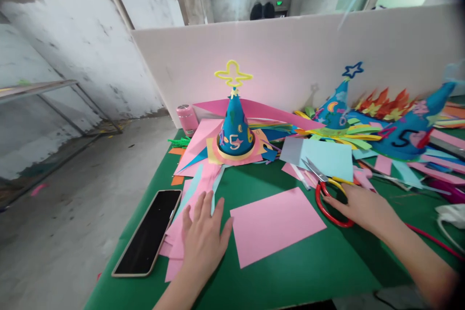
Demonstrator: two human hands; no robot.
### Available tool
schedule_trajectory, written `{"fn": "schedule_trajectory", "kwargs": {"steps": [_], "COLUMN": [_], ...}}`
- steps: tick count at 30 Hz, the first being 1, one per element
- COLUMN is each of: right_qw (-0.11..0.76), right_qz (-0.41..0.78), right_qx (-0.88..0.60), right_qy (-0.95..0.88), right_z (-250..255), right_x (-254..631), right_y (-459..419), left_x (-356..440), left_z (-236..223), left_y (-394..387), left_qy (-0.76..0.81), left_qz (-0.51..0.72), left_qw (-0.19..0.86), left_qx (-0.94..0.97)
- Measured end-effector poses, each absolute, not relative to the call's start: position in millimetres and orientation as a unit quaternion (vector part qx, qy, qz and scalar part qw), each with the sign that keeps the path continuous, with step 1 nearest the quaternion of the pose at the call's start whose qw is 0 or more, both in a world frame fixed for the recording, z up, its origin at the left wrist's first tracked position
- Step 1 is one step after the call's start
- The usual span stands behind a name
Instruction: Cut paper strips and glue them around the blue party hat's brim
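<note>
My left hand [205,232] lies flat with its fingers spread, its palm over pink paper strips [175,244]. Just right of it a pink paper sheet [278,226] rests on the green tabletop. My right hand [363,206] is closed on the handles of a pair of red and yellow scissors [322,181]. Their blades point away to the upper left, over a light blue paper sheet [329,157], and look slightly apart. Part of the yellow handle is hidden by my fingers.
A blue cone party hat [234,128] with a yellow topper stands behind. Two more hats, one star-topped [334,109] and one [407,131] at far right, stand among paper scraps. A phone [148,235] lies near the left edge; a pink bottle [188,120] stands beyond.
</note>
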State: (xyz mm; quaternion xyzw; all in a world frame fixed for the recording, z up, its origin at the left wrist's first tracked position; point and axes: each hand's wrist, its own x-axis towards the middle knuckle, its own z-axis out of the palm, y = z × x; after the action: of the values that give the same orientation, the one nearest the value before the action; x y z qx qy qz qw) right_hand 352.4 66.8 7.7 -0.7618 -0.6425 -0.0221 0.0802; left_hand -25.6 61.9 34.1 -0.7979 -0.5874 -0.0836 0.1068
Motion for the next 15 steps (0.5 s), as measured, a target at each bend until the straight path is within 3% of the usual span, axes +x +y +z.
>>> {"fn": "schedule_trajectory", "kwargs": {"steps": [7, 15], "right_qw": [0.059, 0.050], "right_qz": [-0.025, 0.086], "right_qx": [-0.726, -0.587], "right_qy": [-0.685, -0.803], "right_z": [45.6, 43.1], "right_x": [314.8, 263.6], "right_y": [57.6, 86.5], "left_x": [-3.4, 0.9], "left_z": [11.6, 9.8], "left_y": [54.2, 49.2], "left_qy": [-0.455, -0.453], "left_qz": [-0.032, -0.032], "left_qw": [-0.033, -0.028], "left_qx": [-0.889, -0.890]}}
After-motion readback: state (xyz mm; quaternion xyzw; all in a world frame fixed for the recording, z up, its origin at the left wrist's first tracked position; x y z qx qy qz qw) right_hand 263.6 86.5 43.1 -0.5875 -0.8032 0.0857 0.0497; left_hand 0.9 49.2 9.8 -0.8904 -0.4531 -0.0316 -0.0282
